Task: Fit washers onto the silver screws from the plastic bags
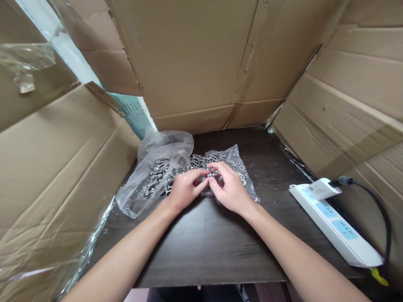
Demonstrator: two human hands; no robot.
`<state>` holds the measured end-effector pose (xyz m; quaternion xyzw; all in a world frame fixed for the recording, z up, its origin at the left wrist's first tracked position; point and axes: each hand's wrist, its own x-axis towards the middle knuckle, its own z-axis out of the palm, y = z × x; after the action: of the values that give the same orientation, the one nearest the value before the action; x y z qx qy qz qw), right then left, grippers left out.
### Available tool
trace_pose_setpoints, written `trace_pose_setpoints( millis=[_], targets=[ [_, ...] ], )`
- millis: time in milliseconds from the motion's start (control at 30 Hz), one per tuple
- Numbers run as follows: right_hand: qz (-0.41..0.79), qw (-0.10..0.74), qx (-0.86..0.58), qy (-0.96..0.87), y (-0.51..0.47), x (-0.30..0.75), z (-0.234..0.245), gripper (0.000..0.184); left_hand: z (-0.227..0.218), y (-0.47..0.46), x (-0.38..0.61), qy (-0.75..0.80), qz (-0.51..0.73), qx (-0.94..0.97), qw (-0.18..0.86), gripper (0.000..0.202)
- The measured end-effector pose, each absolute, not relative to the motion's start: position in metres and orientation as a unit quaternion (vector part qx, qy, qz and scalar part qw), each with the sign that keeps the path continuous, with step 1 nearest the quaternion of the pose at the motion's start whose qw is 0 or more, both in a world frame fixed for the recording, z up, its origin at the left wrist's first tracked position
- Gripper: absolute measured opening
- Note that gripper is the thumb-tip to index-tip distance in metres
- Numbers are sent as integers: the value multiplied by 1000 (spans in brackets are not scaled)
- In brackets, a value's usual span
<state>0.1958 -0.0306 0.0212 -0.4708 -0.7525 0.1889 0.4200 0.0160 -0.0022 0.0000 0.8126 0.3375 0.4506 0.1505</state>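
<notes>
A small shiny metal bolt (213,174), seemingly with a washer or nut on it, is pinched between my two hands. My left hand (185,187) has its thumb and forefinger closed at the bolt's left end. From the other side, the thumb and fingers of my right hand (230,187) grip it. Just beyond the hands, many loose bolts (201,160) lie heaped on a clear plastic bag (250,191), with flat washers (241,169) at its right. More bolts (156,174) sit in a crumpled clear bag (132,205) beside my left hand. My fingers partly hide the held piece.
Cardboard walls (195,54) enclose the dark wooden table (208,243) at the back and both sides. On the right, a white power strip (340,226) carries a white plug-in adapter (323,189) with a black cable (378,195). The table's front edge is close to me.
</notes>
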Motion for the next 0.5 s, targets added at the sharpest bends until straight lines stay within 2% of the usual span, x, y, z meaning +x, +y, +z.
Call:
trace_pose_setpoints(
  millis=[167, 500],
  targets=[
    [187, 426, -474, -748, -31, 196, 22, 24, -1, -2, 16, 340, 456, 808, 152, 14],
    [185, 420, -485, -744, -29, 195, 22, 25, 1, -2, 15, 341, 439, 816, 157, 13]
  ],
)
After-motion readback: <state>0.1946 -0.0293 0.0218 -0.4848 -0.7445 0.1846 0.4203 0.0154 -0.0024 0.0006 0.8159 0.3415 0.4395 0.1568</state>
